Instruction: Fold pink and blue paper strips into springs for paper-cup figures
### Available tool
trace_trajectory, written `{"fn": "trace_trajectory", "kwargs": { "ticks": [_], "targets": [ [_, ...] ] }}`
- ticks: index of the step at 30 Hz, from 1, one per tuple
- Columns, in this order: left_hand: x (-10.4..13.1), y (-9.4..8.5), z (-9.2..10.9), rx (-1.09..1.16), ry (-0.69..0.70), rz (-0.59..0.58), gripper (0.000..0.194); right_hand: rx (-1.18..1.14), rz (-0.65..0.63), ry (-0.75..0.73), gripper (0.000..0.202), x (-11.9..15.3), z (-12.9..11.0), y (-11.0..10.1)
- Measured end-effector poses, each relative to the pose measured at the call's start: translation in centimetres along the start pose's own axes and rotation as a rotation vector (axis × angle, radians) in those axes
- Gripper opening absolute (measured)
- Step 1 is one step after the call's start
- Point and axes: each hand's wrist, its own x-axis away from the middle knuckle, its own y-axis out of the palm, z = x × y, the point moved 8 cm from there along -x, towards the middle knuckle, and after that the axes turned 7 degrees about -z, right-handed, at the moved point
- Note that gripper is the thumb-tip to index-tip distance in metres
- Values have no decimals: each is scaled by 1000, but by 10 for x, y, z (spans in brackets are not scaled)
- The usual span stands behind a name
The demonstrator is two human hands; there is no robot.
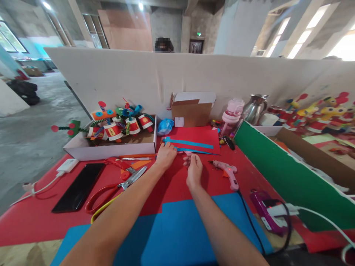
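My left hand (166, 155) reaches to the left ends of the blue paper strips (191, 143), its fingers bent and closed on one of them. The strips lie on a sheet of red paper (203, 133). Close beside it, my right hand (194, 170) is raised a little over the table with its fingers curled in. Whether anything sits in those fingers is hidden. A pink glue gun (227, 172) lies to the right of my right hand. Large scissors with red handles (122, 186) rest left of my left forearm.
A white box (111, 152) of paper-cup figures stands at back left. A black phone (79, 188) lies at left. A blue sheet (172, 232) lies under my forearms. Rightward are a purple power unit (266, 212), a green-sided box (280, 177) and a pink bottle (231, 116).
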Motion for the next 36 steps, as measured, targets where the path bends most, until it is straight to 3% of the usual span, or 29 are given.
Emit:
{"fn": "trace_trajectory", "kwargs": {
  "ticks": [5,7,10,13,16,22,32,36],
  "targets": [
    [31,-65,-20,381,-55,435,15,-59,17,35,29,0,3,-2],
    [48,-72,-33,627,-152,480,13,-80,-2,54,30,1,3,-1],
    [67,-47,-39,948,-317,326,14,-85,-167,146,32,5,7,17],
    [82,-23,-29,958,-401,219,9,-70,-385,245,36,16,12,40],
    [86,-11,-14,970,-387,138,10,27,-504,198,32,22,9,51],
    [90,-12,-15,984,-428,140,12,196,-561,178,29,20,8,50],
    [91,9,-28,1543,-538,184,25,189,-587,166,26,20,2,50],
    [90,12,-26,1604,-508,165,25,166,-597,154,27,23,-3,53]
  ]
}}
